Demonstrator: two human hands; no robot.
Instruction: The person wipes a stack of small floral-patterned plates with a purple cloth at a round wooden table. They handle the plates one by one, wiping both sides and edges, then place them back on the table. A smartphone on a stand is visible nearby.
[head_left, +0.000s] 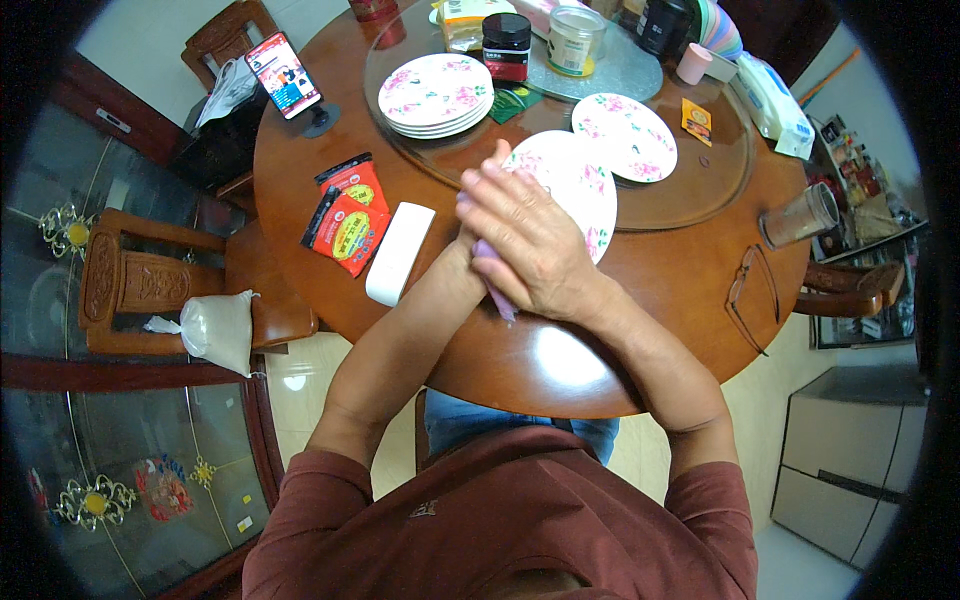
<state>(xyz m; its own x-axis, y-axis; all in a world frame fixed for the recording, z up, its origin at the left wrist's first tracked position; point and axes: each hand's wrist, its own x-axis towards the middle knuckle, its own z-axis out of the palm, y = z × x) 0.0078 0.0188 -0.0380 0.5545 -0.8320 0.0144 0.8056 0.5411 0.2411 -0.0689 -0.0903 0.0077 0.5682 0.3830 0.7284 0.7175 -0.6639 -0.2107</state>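
Observation:
My right hand (532, 240) lies over my left hand (472, 247), palms together, with a crumpled purple cloth (495, 277) pressed between them. Most of my left hand is hidden beneath the right. Behind the hands, a white plate with pink flowers (596, 206) reaches over the edge of the glass turntable (697, 206). A second flowered plate (626, 139) touches it at the upper right. Several matching plates stand stacked (435, 90) at the upper left. To the left of my hands lie a white oblong case (401, 251) and two red food packets (349, 232).
Folded eyeglasses (739, 289) and a tilted clear cup (799, 217) are at the table's right side. A phone (283, 76) stands upright at the left. Jars (506, 49), a wet-wipes pack (776, 105) and an orange packet (696, 121) are farther back.

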